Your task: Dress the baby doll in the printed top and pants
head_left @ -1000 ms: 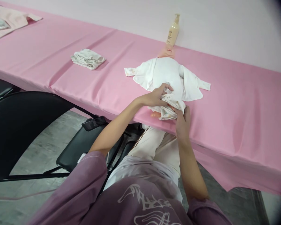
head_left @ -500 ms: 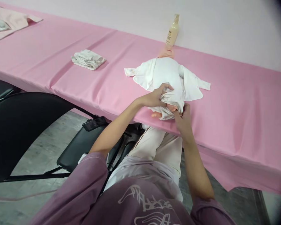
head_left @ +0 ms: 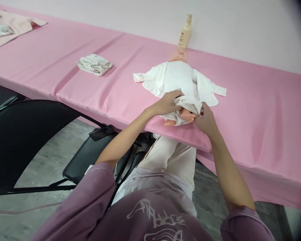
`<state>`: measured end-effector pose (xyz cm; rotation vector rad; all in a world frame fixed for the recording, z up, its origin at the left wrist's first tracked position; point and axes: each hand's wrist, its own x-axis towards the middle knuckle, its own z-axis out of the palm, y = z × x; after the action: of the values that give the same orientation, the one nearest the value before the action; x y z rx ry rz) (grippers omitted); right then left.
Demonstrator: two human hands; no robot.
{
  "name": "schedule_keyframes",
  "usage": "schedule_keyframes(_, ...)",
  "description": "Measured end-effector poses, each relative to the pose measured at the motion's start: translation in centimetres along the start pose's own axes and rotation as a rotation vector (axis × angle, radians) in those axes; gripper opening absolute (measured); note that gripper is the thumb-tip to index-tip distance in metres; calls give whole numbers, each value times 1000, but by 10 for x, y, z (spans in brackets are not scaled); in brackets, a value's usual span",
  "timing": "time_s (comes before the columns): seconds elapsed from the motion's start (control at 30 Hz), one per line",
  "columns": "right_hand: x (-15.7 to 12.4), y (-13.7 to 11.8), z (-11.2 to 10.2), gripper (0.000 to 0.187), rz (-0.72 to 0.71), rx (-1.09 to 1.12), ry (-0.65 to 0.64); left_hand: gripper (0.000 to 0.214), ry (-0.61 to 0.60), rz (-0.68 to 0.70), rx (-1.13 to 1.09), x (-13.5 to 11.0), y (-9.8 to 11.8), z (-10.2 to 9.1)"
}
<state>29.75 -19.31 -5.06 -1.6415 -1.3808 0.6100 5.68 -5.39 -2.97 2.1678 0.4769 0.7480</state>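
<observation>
A baby doll (head_left: 179, 56) lies on its back, its feet toward me. It wears a white shirt (head_left: 179, 75) with the sleeves spread to both sides. White patterned pants (head_left: 190, 103) are bunched around its lower legs. One bare foot (head_left: 187, 115) pokes out of the bunched cloth, and the other foot (head_left: 170, 123) shows lower left. My left hand (head_left: 167, 103) is closed on the pants from the left, its fingertips over the doll's legs. On the right, my right hand (head_left: 207, 119) pinches the edge of the pants beside the foot.
The doll lies on a pink-covered table (head_left: 253, 110). A pump bottle (head_left: 185, 35) stands behind its head, by the wall. A folded cloth (head_left: 94, 64) lies to the left, and a pale towel (head_left: 22, 26) farther left. Black chairs (head_left: 35, 134) stand before the table, one bearing a phone (head_left: 101, 133).
My right hand has moved right and slightly up, drawing the cloth edge away from the doll's foot. More of that foot now shows. My left hand has barely shifted.
</observation>
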Motion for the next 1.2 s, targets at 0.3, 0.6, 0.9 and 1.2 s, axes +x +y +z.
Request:
schedule_keyframes(0.3,32,-9,-39,56,11,84,-374,58,-103,-10,100,-8,7,-16)
schedule_keyframes(0.6,77,-2,-50,86,28,-7,-450,56,-95,-5,179,1,-11,-61)
schedule_keyframes(0.9,81,9,-59,79,-10,0,-485,62,-171,-74,128,9,-33,-93)
schedule_keyframes(1.2,70,0,-47,72,-53,-58,-503,27,-244,-136,93,7,-37,-98)
